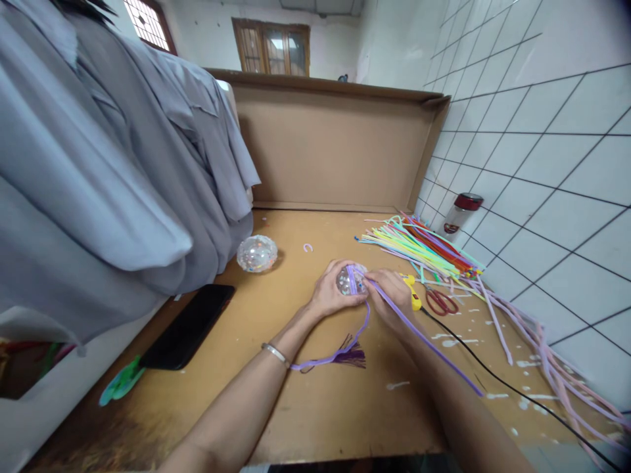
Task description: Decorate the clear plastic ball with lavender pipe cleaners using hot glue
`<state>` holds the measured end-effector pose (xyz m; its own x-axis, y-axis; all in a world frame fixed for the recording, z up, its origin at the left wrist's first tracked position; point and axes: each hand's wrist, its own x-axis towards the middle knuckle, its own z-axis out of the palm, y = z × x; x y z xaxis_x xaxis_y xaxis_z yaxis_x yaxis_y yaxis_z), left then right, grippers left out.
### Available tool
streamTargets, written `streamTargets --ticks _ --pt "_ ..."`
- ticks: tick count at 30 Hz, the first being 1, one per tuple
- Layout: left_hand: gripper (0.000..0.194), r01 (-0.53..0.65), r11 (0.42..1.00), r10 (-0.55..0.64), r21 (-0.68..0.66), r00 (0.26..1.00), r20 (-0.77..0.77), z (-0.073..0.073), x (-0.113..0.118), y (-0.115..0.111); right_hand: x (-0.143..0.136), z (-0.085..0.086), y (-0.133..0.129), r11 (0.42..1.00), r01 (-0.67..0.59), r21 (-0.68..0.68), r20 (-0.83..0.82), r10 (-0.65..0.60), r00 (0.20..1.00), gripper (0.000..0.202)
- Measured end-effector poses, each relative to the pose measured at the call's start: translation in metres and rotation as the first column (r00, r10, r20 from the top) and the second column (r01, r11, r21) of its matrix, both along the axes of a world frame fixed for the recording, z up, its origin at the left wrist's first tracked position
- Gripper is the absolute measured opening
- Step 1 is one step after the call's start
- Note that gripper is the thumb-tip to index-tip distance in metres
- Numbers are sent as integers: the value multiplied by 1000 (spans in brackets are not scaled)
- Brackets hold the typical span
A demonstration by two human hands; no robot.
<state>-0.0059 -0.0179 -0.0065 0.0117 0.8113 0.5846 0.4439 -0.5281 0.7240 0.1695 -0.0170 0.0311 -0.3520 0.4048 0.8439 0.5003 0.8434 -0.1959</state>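
My left hand (329, 289) is wrapped round a small clear ball (344, 281) with coloured specks and a purple band across it. At the ball's right side my right hand (392, 292) pinches a purple pipe cleaner (419, 335), whose long end trails down past my right forearm. Another purple strand (365, 322) hangs from under the ball and curves left to my left wrist. Beside that strand lies a dark purple tassel (352, 355). A second clear ball (257, 253) rests on the table further left.
Behind my right hand lie a yellow glue gun (415, 301) with a black cord, red-handled scissors (441, 302) and a bundle of coloured pipe cleaners (419, 246). A lidded jar (461, 213) stands by the tiled wall. On the left are a black phone (190, 328) and hanging grey cloth (123, 164).
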Motion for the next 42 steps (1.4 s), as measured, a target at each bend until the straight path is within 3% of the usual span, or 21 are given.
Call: streamTargets --ticks 7,20,42 --pt "72 5 1000 -5 -5 1000 -9 2 1 -3 -5 1 -8 995 -41 -86 -113 31 993 16" --pt "72 24 999 -23 -34 1000 19 0 2 -2 -8 0 -11 983 -98 -158 -103 82 991 17" --pt "72 41 996 -39 -85 999 24 4 -2 -3 -7 -8 -4 989 -126 -82 -36 123 992 17"
